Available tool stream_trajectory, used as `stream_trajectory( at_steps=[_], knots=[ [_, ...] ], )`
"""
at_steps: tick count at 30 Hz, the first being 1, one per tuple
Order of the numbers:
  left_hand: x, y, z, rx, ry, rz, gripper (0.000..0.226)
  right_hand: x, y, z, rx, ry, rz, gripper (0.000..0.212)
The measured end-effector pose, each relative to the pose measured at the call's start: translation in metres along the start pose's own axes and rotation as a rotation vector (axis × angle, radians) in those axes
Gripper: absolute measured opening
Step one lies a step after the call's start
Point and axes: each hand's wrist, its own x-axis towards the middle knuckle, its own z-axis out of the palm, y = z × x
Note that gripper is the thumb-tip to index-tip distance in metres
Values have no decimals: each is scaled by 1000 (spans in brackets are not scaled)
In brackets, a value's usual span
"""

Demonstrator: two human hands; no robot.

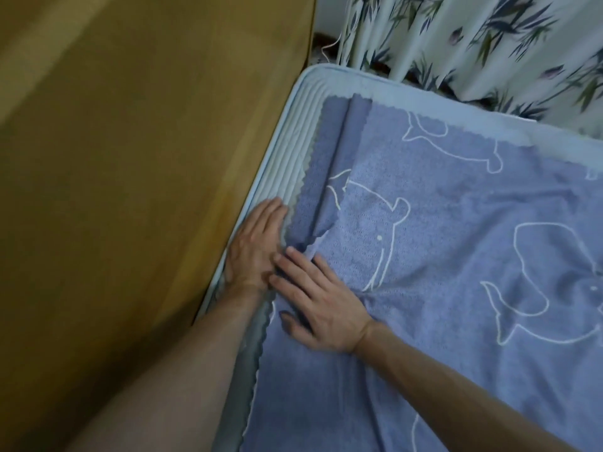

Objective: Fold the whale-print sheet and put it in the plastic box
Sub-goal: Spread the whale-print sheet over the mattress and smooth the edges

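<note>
R forearm: yours comes in from bottom right, crossing over the sheet twd the L edge.
L forearm: yours runs up along the bed's L side, beside the scalloped hem.
R hand (321,309): flat on the whale-print sheet (456,243), palm down, fingers straight & slightly spread, pointing up-left; fingertips press a bunched fold nr the L edge. Nothing pinched.
L hand (257,244): palm down at the mattress edge, fingers straight & close together, lying on the ribbed border just beside the sheet's hem. Thumb side touches yr R fingertips. Can't tell if the thumb is hooked under the cloth.
Sheet: blue w/ white whale outlines, spread over the mattress (329,79), not yet folded up; wrinkles fan out from under yr R hand. A narrow strip along the L edge is turned over on itself, running from yr hands to the far corner.
Mattress: pale blue, quilted border showing along L side & far end.
Wall/panel (130,158): mustard-brown, tight against the bed's L side.
Curtain (473,44): white w/ dark leaf print, hanging past the far end.
</note>
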Motion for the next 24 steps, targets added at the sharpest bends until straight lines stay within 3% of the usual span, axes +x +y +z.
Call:
stream_trajectory(
  at_steps=[2,3,6,8,10,13,16,21,24],
  knots=[
    [-1,0,2,41,-12,17,52,25,28,-19,30,123,-58,53],
    [0,-1,4,34,-8,-1,53,42,51,-28,37,190,6,52],
    [-1,0,6,-21,27,-38,48,102,131,-67,43,296,541,62],
    [-1,1,6,-17,63,-19,44,135,188,-90,49,165,823,67],
    [2,1,7,-19,80,-13,42,153,236,-103,-3,-15,923,65],
    [4,3,7,-20,69,-14,45,170,275,-113,29,-198,939,72],
    [4,5,6,-36,62,-20,45,183,291,-119,100,-179,890,75],
    [3,7,5,-43,48,-30,46,196,303,-128,147,-210,780,46],
    [1,8,7,-54,56,-33,45,205,303,-129,180,-278,754,47]
  ],
)
